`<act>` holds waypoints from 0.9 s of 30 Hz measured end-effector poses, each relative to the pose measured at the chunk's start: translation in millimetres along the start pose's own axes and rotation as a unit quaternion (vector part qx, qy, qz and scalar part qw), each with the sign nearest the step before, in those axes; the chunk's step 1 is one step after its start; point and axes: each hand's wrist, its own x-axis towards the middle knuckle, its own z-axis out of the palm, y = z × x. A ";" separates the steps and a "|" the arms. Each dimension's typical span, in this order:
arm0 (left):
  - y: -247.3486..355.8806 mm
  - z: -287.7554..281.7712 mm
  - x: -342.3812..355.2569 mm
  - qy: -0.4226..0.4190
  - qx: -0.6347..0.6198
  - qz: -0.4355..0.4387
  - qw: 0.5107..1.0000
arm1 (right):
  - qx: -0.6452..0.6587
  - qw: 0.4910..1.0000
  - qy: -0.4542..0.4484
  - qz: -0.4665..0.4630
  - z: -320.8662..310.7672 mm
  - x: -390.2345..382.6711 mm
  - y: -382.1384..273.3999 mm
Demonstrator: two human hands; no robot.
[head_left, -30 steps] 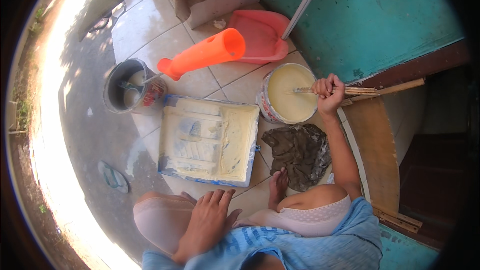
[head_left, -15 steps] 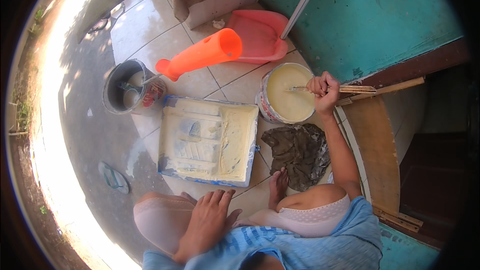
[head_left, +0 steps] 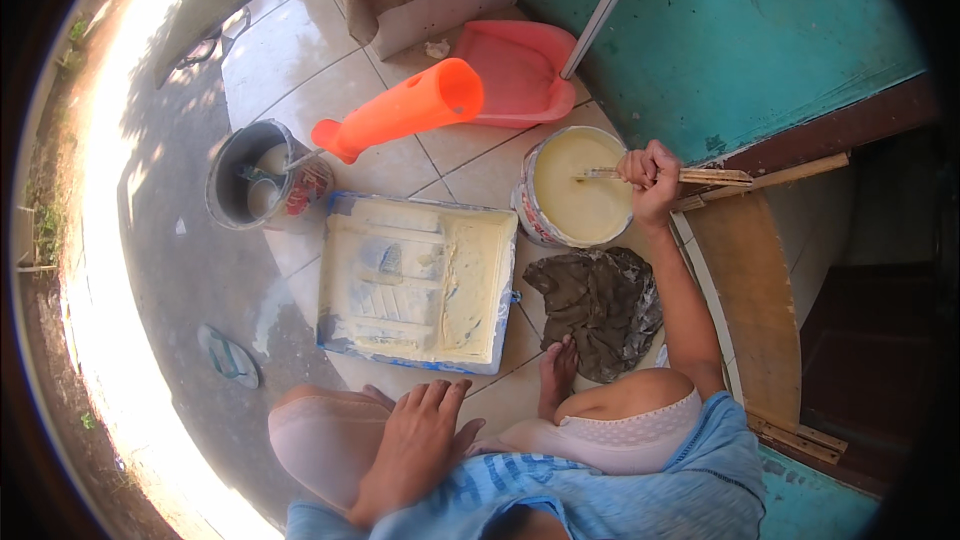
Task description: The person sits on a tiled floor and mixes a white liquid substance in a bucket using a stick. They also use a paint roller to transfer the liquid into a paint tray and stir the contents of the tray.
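My right hand (head_left: 650,182) is closed around a wooden stick (head_left: 715,177). The stick's lower end dips into pale yellow paint in a round bucket (head_left: 524,202), and its upper end points right, past my fist. My left hand (head_left: 420,440) lies with fingers stretched out over my left knee and holds nothing. Between my feet and the bucket is a paint tray (head_left: 410,270), smeared with the same pale yellow paint over its ribbed bottom and blue rim. A crumpled dark cloth (head_left: 592,305) lies below the bucket, close to my right foot.
A grey bucket (head_left: 222,185) with a brush inside stands at left. Behind the tray are an orange tube (head_left: 400,112) and a red dustpan (head_left: 515,70). A flip-flop (head_left: 228,355) lies on the left floor. A teal wall (head_left: 760,50) and a wooden board (head_left: 740,280) bound the right.
My right hand and the stick have shifted very slightly in the paint bucket. My left hand stays on my knee.
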 end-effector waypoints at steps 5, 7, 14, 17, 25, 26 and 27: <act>-2.6 -0.3 -2.9 0.007 0.004 -0.007 1.000 | 0.072 0.982 -0.081 0.155 -6.1 -7.3 -20.1; -3.0 0.4 -1.9 0.009 -0.001 -0.005 1.000 | 0.008 0.988 -0.044 0.147 -14.0 -3.5 -31.4; -0.4 0.3 -0.7 -0.002 0.002 -0.005 1.000 | -0.102 0.994 0.022 0.011 -15.4 32.3 -14.9; -1.0 0.9 -1.3 -0.001 0.004 -0.011 1.000 | -0.098 0.994 -0.020 0.048 3.7 56.8 -2.0; -0.1 0.2 1.7 -0.011 -0.006 -0.031 0.999 | -0.069 0.984 -0.147 0.070 83.7 80.7 -7.1; -0.5 -0.5 2.2 -0.011 -0.004 -0.028 1.000 | -0.067 0.985 -0.141 0.072 78.6 83.6 -4.4; -0.8 -0.6 1.2 -0.007 -0.002 -0.026 1.000 | -0.065 0.985 -0.139 0.072 70.2 86.6 -0.9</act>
